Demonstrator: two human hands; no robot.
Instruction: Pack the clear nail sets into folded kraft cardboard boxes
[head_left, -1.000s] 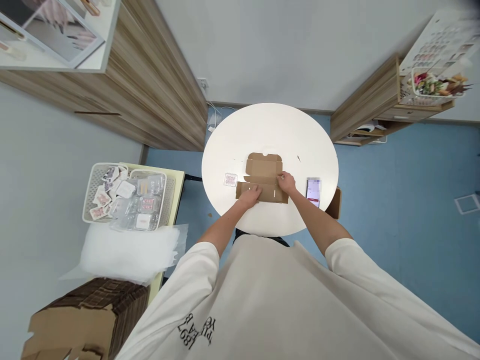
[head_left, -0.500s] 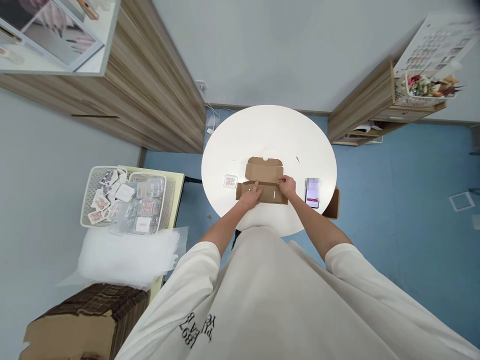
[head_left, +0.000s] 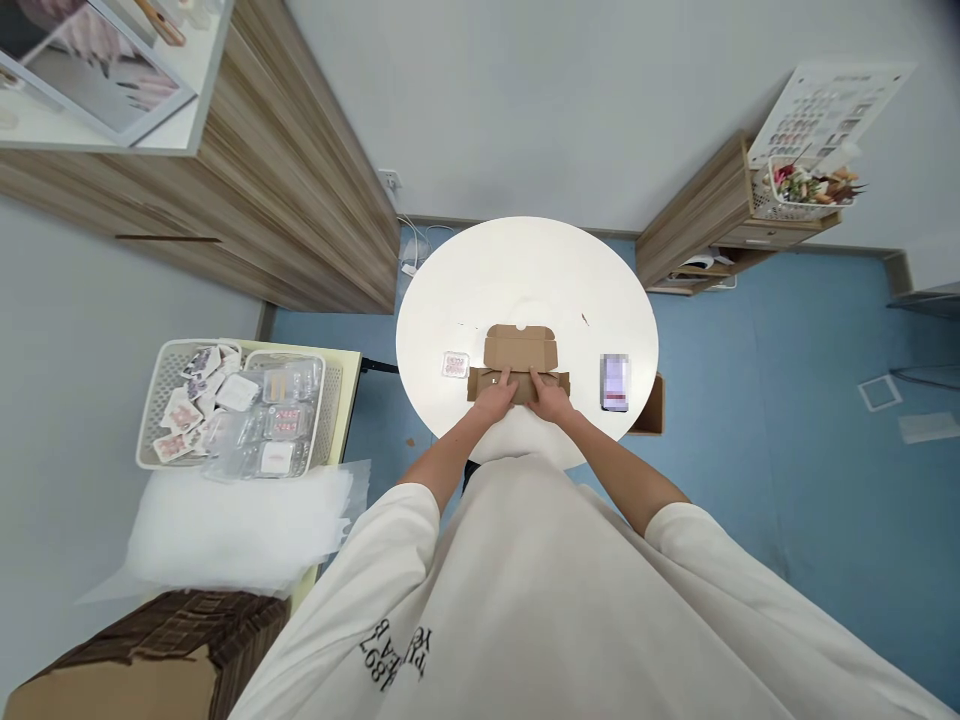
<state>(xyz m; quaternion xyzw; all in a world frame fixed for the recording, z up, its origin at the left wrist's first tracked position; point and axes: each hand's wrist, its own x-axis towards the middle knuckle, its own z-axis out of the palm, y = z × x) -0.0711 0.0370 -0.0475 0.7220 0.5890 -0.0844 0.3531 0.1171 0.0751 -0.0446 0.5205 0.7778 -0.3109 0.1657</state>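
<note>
A brown cardboard box (head_left: 520,352), partly folded, lies on the white table with its lid panel spread toward the far side. My left hand (head_left: 495,400) grips the near part left of the middle, one finger pointing across the inside. Right of the middle, my right hand (head_left: 551,401) grips the same near part, with a finger reaching over it. Short side flaps stick out at both ends. The undersides of both hands and the box's near edge are partly hidden. A small clear case with pinkish pieces (head_left: 455,364) lies left of the box.
On the round white table (head_left: 525,265) a phone (head_left: 615,382) lies at the right. Left, a side table bears white baskets (head_left: 150,425) of cards and clear cases, white wrapping sheets (head_left: 232,530) and stacked cardboard (head_left: 120,690). An open carton (head_left: 654,405) stands beyond the table's right edge.
My right hand has moved left from the box's right end to near its middle, closer to my left hand. The box's near part looks more folded up. The view has shifted slightly.
</note>
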